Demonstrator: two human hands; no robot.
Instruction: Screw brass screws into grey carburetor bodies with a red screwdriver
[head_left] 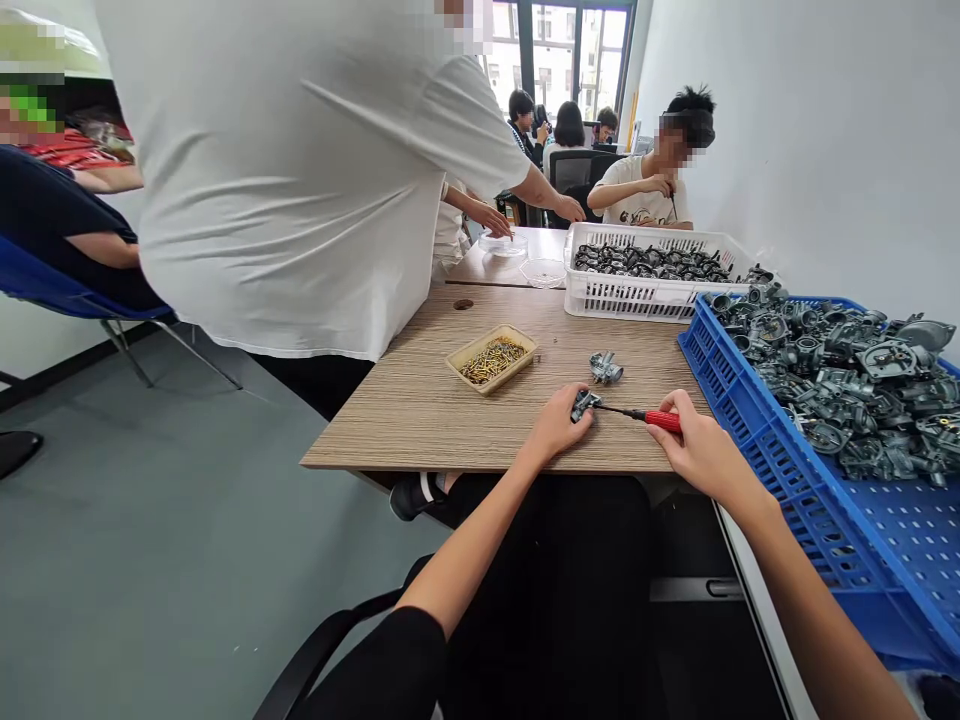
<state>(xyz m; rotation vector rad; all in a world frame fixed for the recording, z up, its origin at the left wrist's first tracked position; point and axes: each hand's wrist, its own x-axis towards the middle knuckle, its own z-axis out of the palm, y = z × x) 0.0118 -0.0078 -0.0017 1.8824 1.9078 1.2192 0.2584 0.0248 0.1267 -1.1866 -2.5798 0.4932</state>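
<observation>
Near the table's front edge, my left hand [561, 424] is closed around a small grey metal carburetor [583, 404], which my fingers partly cover. My right hand [694, 445] grips the red handle of a screwdriver [663, 420]. Its dark shaft lies nearly level and points left, with the tip at the carburetor's side; whether it sits in a screw is too small to tell. A second carburetor [605, 368] rests on the wood just beyond. To the left of it stands a shallow tan tray [459, 366] of brass-coloured screws or small pins.
A blue crate [750, 405] heaped with carburetors stands at my right. Behind is a white basket [630, 300] of dark parts. A person in a white shirt [300, 180] leans over the table's left side, an arm reaching toward the basket. Another person [652, 185] sits beyond, holding a tool.
</observation>
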